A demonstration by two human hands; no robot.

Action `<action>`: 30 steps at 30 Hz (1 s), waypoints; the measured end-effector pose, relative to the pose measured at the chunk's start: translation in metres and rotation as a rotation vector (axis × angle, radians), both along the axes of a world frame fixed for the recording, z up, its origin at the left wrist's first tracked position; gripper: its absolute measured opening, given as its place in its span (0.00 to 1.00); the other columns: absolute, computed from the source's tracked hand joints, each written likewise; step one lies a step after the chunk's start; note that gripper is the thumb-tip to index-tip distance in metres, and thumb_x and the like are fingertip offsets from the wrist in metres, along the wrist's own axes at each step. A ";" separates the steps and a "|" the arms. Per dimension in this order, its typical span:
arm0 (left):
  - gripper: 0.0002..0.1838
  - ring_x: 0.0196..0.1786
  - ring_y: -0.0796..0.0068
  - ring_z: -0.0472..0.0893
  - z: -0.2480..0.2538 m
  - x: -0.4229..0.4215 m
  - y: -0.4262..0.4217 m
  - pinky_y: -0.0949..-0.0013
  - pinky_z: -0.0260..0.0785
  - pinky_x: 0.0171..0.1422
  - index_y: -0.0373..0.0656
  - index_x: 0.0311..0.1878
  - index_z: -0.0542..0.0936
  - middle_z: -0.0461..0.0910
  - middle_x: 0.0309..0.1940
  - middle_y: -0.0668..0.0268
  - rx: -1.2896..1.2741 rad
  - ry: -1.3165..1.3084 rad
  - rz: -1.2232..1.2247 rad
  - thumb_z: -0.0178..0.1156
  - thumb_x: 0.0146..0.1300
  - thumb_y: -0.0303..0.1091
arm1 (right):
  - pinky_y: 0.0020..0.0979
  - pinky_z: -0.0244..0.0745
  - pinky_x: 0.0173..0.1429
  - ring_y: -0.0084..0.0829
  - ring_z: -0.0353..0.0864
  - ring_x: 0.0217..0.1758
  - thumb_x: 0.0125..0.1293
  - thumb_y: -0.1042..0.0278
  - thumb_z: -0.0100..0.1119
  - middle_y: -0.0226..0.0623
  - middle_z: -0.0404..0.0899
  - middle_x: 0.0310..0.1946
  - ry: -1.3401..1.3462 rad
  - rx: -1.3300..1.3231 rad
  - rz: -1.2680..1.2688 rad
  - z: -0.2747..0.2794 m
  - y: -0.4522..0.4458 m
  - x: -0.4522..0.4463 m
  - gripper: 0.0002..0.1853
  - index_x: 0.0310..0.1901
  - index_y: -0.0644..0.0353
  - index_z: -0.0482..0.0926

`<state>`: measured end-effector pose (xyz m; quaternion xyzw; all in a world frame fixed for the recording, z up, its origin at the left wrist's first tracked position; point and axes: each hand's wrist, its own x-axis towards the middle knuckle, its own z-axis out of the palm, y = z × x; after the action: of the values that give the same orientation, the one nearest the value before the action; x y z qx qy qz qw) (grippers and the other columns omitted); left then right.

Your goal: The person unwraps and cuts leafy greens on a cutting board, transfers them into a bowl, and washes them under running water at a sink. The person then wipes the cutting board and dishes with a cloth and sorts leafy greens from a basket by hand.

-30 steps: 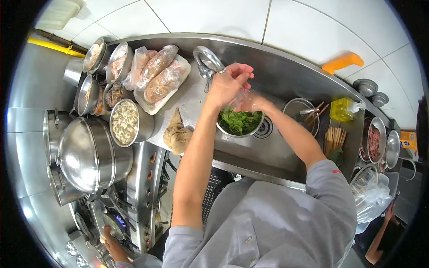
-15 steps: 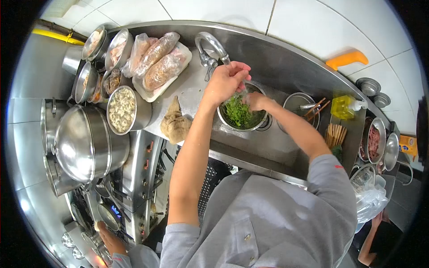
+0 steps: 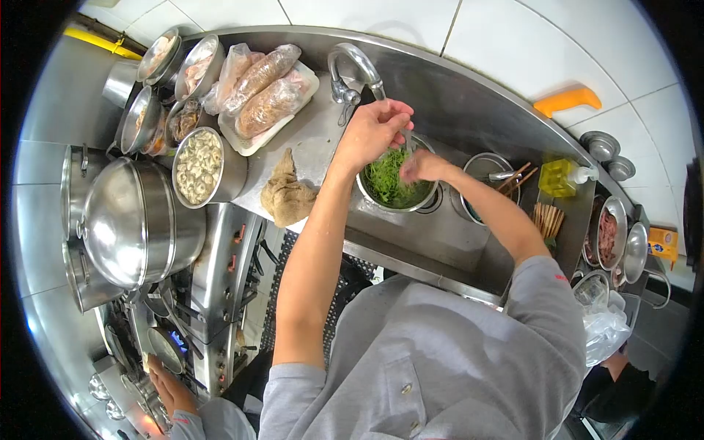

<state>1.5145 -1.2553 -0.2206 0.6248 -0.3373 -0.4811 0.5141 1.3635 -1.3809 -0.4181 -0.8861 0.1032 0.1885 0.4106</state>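
Note:
Inside the sink, a round metal bowl (image 3: 376,203) holds finely cut green herbs (image 3: 386,178) in water. A thin stream falls from the curved faucet (image 3: 364,64) towards it. My left hand (image 3: 375,132) is raised above the bowl's near-left rim, beside the faucet spout, fingers loosely bent and a little apart, with nothing visible in them. Over the bowl's right side, my right hand (image 3: 423,166) is at the greens. Its fingers are smeared by motion, so whether they grip any greens is unclear.
A crumpled brown cloth (image 3: 287,192) and a pot of pale mushroom-like pieces (image 3: 198,169) lie left, near wrapped meat (image 3: 271,110). Right are another metal bowl (image 3: 480,170), chopsticks (image 3: 548,220) and a yellow bottle (image 3: 561,177). Another person's hand (image 3: 167,385) is by the stove pan (image 3: 167,350).
My right hand has shifted slightly left over the greens and its fingers are now blurred. The greens look more spread out. My left hand stays by the faucet.

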 end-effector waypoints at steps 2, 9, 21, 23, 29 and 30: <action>0.11 0.30 0.83 0.76 -0.003 0.000 -0.004 0.77 0.71 0.36 0.38 0.49 0.80 0.83 0.34 0.69 -0.006 0.013 0.028 0.59 0.69 0.33 | 0.38 0.77 0.45 0.40 0.83 0.45 0.52 0.63 0.67 0.42 0.83 0.41 -0.175 -0.282 -0.173 -0.016 0.007 0.018 0.17 0.44 0.55 0.83; 0.11 0.25 0.83 0.75 -0.005 -0.009 -0.010 0.77 0.70 0.30 0.38 0.44 0.81 0.80 0.26 0.70 0.060 -0.044 -0.049 0.60 0.69 0.37 | 0.28 0.75 0.40 0.26 0.80 0.39 0.62 0.62 0.63 0.35 0.82 0.38 -0.413 0.272 -0.612 0.029 0.029 0.063 0.10 0.40 0.58 0.80; 0.21 0.52 0.61 0.81 -0.089 0.036 0.040 0.66 0.77 0.54 0.27 0.63 0.65 0.74 0.58 0.47 -0.123 0.575 0.718 0.49 0.69 0.25 | 0.33 0.80 0.52 0.33 0.85 0.44 0.66 0.71 0.59 0.43 0.83 0.48 -0.401 0.850 -0.601 0.059 0.007 0.043 0.21 0.60 0.66 0.74; 0.25 0.53 0.62 0.81 -0.068 0.036 0.028 0.66 0.76 0.55 0.29 0.68 0.62 0.70 0.64 0.47 -0.212 0.589 0.791 0.47 0.69 0.22 | 0.37 0.80 0.54 0.39 0.85 0.46 0.63 0.68 0.62 0.49 0.82 0.49 -0.245 -0.630 -0.708 0.013 0.007 -0.005 0.24 0.60 0.66 0.74; 0.26 0.47 0.69 0.82 -0.049 0.050 -0.015 0.71 0.76 0.48 0.33 0.70 0.64 0.74 0.59 0.58 -0.047 0.181 0.468 0.49 0.69 0.27 | 0.43 0.81 0.50 0.50 0.86 0.42 0.58 0.68 0.59 0.55 0.83 0.45 0.229 0.162 -0.964 -0.031 0.005 -0.037 0.18 0.50 0.66 0.81; 0.26 0.47 0.70 0.82 -0.047 0.054 -0.016 0.71 0.75 0.47 0.32 0.69 0.65 0.76 0.57 0.59 0.004 0.101 0.414 0.50 0.68 0.28 | 0.42 0.81 0.49 0.48 0.86 0.41 0.58 0.69 0.58 0.54 0.84 0.42 0.211 0.139 -0.941 -0.029 0.005 -0.037 0.17 0.48 0.66 0.81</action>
<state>1.5686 -1.2714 -0.2673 0.6569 -0.1746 -0.3965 0.6171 1.3269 -1.3758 -0.4473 -0.6899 0.5210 0.0777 0.4965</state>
